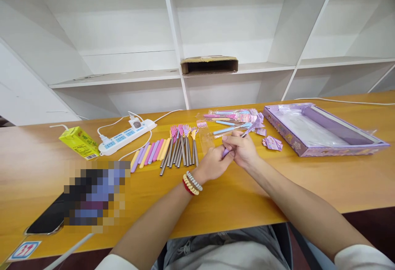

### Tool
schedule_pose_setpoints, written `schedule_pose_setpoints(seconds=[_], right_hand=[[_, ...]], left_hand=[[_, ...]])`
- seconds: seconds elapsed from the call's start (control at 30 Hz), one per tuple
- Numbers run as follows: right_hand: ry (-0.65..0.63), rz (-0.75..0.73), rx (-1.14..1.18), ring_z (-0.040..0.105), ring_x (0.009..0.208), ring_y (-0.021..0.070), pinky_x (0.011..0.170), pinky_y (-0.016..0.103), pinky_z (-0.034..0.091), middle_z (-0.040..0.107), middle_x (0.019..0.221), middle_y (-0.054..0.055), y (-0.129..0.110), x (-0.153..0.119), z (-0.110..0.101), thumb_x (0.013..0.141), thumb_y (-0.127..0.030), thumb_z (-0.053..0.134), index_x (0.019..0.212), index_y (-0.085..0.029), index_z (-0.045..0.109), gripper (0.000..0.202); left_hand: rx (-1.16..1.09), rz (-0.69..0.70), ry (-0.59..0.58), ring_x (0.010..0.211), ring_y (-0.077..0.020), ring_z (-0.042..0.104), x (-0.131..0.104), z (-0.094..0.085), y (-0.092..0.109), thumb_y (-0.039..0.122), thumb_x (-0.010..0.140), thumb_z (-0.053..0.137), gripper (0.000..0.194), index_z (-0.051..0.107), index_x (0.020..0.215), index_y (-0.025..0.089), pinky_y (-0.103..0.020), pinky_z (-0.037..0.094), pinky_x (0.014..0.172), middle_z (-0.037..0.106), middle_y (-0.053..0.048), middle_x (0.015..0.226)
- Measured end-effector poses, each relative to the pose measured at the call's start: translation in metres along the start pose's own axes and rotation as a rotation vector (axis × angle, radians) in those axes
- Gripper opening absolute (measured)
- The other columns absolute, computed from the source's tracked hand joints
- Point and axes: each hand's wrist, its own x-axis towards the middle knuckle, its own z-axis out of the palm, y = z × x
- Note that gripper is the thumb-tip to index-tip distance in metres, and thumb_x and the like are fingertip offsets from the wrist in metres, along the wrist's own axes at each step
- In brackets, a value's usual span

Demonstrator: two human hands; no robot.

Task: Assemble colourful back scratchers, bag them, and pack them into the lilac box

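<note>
My two hands meet above the table, both closed on one purple back scratcher (255, 124). My left hand (213, 164) grips its purple handle, and my right hand (243, 150) is wrapped round the metal rod below the claw-shaped head. Part of the rod is hidden by my fingers. Left of my hands lie several metal rods with pink, purple and yellow claw heads (185, 130). Beside them is a row of loose pastel handles (150, 154). Just beyond my hands are blue back scratchers (230, 130) and several bagged ones (228, 116). Purple printed cards (272, 143) lie to the right.
A purple box (300, 151) with clear plastic inside stands at the right. To the left are a white power strip (128, 137), a yellow-green drink carton (79, 142) and a phone (49, 216), partly pixelated. A cardboard box (210, 60) sits on the white shelf behind.
</note>
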Motion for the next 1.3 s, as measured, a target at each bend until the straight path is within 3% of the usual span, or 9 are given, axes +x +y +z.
schedule_pose_setpoints(seconds=[0.13,0.3,0.5,0.67,0.9,1.0,1.17,1.3], right_hand=[[-0.039,0.108,-0.006,0.037,0.039,0.0086,0.036,0.022,0.029,0.024,0.039,-0.008,0.004,0.004,-0.009,0.053,-0.011,0.072,0.045,-0.019,0.019,0.054],[-0.168,0.129,-0.001,0.045,0.048,0.0106,0.045,0.025,0.04,0.034,0.044,-0.006,0.008,0.007,-0.019,0.056,-0.015,0.073,0.046,-0.018,0.028,0.046],[-0.157,0.154,0.053,0.052,0.054,0.0136,0.056,0.028,0.045,0.038,0.043,-0.001,0.003,0.016,-0.018,0.075,-0.053,0.058,0.044,-0.018,0.026,0.056],[0.044,-0.045,0.113,0.051,0.051,0.0132,0.058,0.029,0.046,0.036,0.042,-0.002,-0.043,0.039,-0.038,0.081,-0.059,0.046,0.048,-0.018,0.023,0.058],[0.316,-0.272,0.316,0.041,0.04,0.0076,0.047,0.025,0.04,0.037,0.04,-0.004,-0.125,0.046,-0.106,0.093,-0.036,0.026,0.053,-0.018,0.03,0.045],[0.464,-0.326,0.347,0.04,0.038,0.0031,0.045,0.024,0.034,0.036,0.037,-0.003,-0.144,0.039,-0.125,0.092,-0.025,0.022,0.05,-0.017,0.035,0.045],[0.594,-0.358,0.399,0.04,0.037,-0.0002,0.042,0.027,0.029,0.036,0.034,0.0,-0.173,0.034,-0.151,0.088,-0.019,0.022,0.043,-0.016,0.035,0.047],[0.57,-0.429,0.382,0.041,0.039,-0.0008,0.043,0.027,0.029,0.038,0.034,0.0,-0.192,0.032,-0.174,0.088,-0.018,0.024,0.043,-0.015,0.037,0.047]], left_hand=[[-0.017,-0.066,-0.034,0.054,-0.0099,0.04,-0.003,0.002,-0.006,0.051,0.081,0.047,0.035,0.047,0.073,0.017,-0.024,0.031,0.052,0.047,0.003,0.062],[0.075,-0.12,0.018,0.054,-0.0109,0.044,-0.004,0.0,-0.009,0.058,0.082,0.04,0.042,0.052,0.081,0.018,-0.024,0.03,0.052,0.051,0.002,0.063],[0.263,-0.2,0.027,0.058,-0.0157,0.052,-0.005,-0.01,-0.011,0.06,0.087,0.02,0.058,0.058,0.077,0.018,-0.026,0.028,0.054,0.057,-0.005,0.065],[0.508,-0.244,-0.016,0.061,-0.0184,0.054,-0.006,-0.046,-0.026,0.064,0.085,0.013,0.067,0.058,0.065,0.019,-0.027,0.027,0.055,0.058,-0.007,0.062],[0.807,-0.364,0.058,0.07,-0.0223,0.058,-0.018,-0.103,-0.061,0.066,0.083,0.011,0.07,0.062,0.069,0.02,-0.027,0.031,0.059,0.063,-0.008,0.069],[0.862,-0.377,0.018,0.072,-0.0225,0.059,-0.027,-0.114,-0.072,0.065,0.083,0.012,0.069,0.063,0.072,0.02,-0.027,0.032,0.06,0.064,-0.008,0.071],[0.893,-0.361,-0.012,0.075,-0.023,0.059,-0.044,-0.124,-0.085,0.063,0.084,0.017,0.062,0.063,0.075,0.021,-0.028,0.033,0.062,0.065,-0.007,0.073],[0.889,-0.357,-0.018,0.08,-0.024,0.059,-0.06,-0.135,-0.095,0.062,0.084,0.021,0.059,0.064,0.077,0.022,-0.029,0.033,0.064,0.067,-0.008,0.082]])
